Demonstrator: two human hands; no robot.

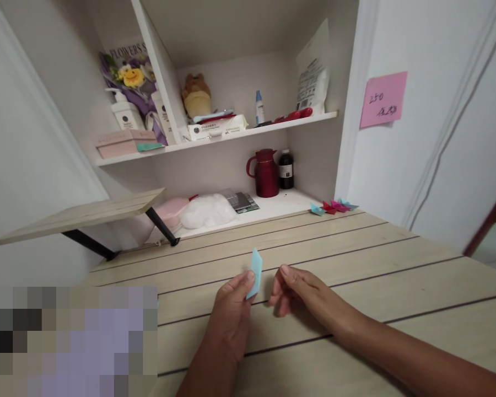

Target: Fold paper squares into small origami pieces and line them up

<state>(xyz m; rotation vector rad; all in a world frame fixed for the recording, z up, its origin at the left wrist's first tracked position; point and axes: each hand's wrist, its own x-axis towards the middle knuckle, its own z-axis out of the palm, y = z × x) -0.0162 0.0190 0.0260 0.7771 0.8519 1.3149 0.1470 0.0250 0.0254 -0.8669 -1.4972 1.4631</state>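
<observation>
Between the thumb and fingers of my left hand (233, 300) is a small folded piece of light blue paper (255, 273). It stands upright above the table, with a pointed top and a crease across it. My right hand (291, 289) is just to the right of the paper, apart from it. Its fingers are loosely curled with the thumb raised, and nothing shows in them. At the table's far edge sits a row of folded paper pieces: a light blue one (317, 209), a red one (329, 208), and pink and blue ones beside them.
The slatted wooden table (380, 264) meets a white shelf unit. A red jug (267, 173), a dark bottle (286, 170) and a white plastic bag (209, 212) stand behind. A raised wooden shelf (86, 212) is at left. A pink note (383, 99) hangs on the wall. The lower left is pixelated.
</observation>
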